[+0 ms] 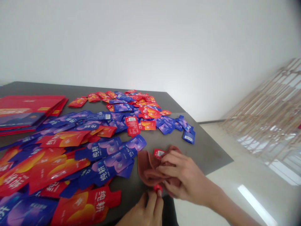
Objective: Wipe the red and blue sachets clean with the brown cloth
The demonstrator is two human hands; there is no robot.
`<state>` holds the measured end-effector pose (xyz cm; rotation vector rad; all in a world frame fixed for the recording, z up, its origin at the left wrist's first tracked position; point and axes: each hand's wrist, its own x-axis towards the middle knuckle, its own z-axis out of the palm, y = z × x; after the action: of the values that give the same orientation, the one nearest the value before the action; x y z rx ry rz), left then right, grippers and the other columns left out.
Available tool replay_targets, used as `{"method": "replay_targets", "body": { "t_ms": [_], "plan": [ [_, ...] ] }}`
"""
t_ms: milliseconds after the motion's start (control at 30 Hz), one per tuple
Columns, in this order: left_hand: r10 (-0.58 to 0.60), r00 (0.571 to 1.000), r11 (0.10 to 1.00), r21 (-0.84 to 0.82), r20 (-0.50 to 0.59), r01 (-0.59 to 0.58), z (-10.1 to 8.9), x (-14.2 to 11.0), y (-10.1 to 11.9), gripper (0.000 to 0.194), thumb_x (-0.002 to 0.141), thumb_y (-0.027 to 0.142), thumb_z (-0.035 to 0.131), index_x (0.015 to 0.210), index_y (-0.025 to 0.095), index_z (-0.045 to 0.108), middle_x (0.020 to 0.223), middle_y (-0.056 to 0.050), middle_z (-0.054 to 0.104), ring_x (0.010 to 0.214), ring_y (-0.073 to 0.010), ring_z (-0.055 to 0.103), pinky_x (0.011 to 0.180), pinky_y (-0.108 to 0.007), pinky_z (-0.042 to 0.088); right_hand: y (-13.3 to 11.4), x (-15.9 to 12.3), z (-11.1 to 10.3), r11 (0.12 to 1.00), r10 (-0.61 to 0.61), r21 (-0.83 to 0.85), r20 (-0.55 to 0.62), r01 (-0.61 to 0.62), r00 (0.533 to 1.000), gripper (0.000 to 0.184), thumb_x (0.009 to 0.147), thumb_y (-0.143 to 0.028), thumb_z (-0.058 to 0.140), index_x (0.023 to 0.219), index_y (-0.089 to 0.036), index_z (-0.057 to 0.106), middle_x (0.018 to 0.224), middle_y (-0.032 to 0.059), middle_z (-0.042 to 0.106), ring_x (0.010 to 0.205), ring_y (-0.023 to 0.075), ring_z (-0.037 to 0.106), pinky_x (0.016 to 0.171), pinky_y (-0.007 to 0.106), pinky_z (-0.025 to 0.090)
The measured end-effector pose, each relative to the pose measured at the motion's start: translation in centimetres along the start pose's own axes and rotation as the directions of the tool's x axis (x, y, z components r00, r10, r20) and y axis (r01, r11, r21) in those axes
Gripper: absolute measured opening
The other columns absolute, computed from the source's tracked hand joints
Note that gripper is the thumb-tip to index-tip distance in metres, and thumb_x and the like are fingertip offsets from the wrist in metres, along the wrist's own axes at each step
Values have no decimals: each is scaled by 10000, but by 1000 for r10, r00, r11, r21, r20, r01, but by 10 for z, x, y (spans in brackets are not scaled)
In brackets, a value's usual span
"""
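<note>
At the near edge of the dark table (211, 150) lies a reddish-brown cloth (147, 166), bunched around a small red pouch (159, 153) whose top end sticks out beyond it. My right hand (183, 179) presses on the cloth with its fingers curled over it. Just below, my left hand (147, 208) pinches the pouch's red cap (157, 188) between thumb and fingers.
Many red and blue pouches (70, 157) are spread over the left and middle of the table, with smaller ones (141, 110) farther back. A stack of red flat boxes (25, 113) lies at the far left. A wooden rack (270, 113) stands on the floor at the right.
</note>
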<state>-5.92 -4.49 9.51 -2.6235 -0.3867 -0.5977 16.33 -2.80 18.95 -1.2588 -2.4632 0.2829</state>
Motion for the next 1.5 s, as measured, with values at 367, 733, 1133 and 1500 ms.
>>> {"method": "replay_targets", "body": {
  "t_ms": [367, 733, 1133, 1500],
  "plan": [
    [65, 996, 997, 42, 57, -67, 3, -6, 1, 322, 986, 168, 492, 1165, 79, 745, 1126, -149, 734, 932, -242, 643, 775, -360, 506, 11, 10, 9, 983, 78, -180, 179, -45, 981, 162, 906, -260, 673, 1062, -263, 720, 1067, 34, 650, 1026, 239, 538, 879, 406, 395],
    [100, 993, 991, 83, 55, -105, 8, -4, -1, 289, 990, 157, 504, 1139, 103, 746, 1107, -119, 739, 909, -215, 645, 792, -339, 497, 56, 21, 28, 916, 360, -53, -334, -398, 871, 163, 950, -246, 593, 996, -220, 748, 963, 59, 713, 910, 225, 638, 814, 353, 462],
    [-87, 996, 996, 22, 18, 87, -1, 5, -13, 491, 1016, 443, 588, 1450, 212, 596, 1315, -122, 706, 1186, -346, 683, 939, -446, 568, 96, -37, 27, 759, 638, 466, -675, -455, 372, 305, 893, -475, 726, 976, -187, 780, 861, 27, 769, 786, 217, 701, 740, 314, 531],
    [-130, 953, 982, -98, 275, 162, 14, 7, -13, 969, 769, 504, 911, 1588, 268, 450, 1586, -276, 493, 1360, -539, 565, 1018, -626, 588, 100, -41, 45, 732, 663, 524, -694, -435, 280, 375, 897, -522, 725, 997, -166, 785, 858, 37, 778, 743, 199, 682, 686, 288, 523]
  ]
}}
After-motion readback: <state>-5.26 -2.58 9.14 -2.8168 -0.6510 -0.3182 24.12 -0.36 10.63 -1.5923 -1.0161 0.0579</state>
